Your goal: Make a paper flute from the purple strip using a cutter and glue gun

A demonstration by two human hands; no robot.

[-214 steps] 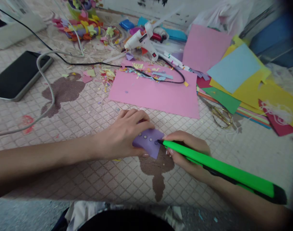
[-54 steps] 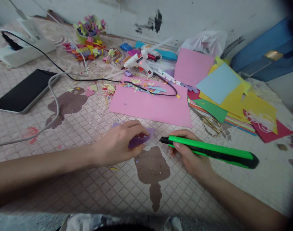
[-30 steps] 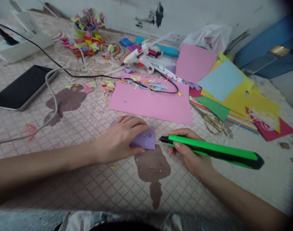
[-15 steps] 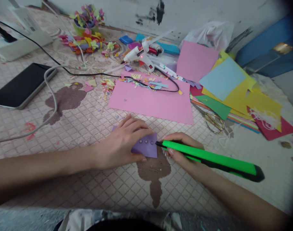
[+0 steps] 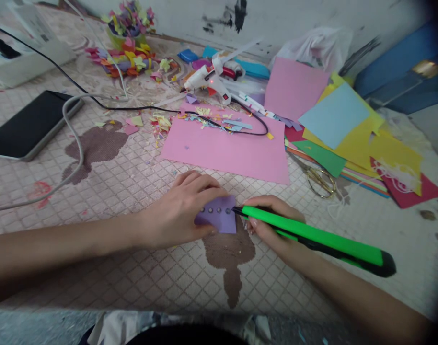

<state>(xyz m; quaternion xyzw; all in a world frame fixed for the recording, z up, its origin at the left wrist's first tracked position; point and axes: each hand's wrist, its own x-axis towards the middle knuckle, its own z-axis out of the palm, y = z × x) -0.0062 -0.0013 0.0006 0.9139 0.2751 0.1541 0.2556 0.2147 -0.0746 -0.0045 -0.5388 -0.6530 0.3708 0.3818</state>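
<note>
A small purple piece of paper lies on the patterned tablecloth, with a row of several small round shiny dots across it. My left hand presses it down, fingers over its left part and thumb along the lower edge. In my right hand is a green and black utility knife, held like a pen. Its dark tip points left and meets or nearly meets the rightmost dot by the paper's right edge. The paper's left part is hidden beneath my left hand.
Beyond my hands is a pink sheet with paper scraps and a black cord. A white glue gun stands behind it. Gold-handled scissors and coloured papers lie right; a black-screened device and a power strip lie left.
My left hand has shifted slightly and uncovers another dot on the purple paper. The rightmost dot looks darker now. The knife tip has edged a little left.
</note>
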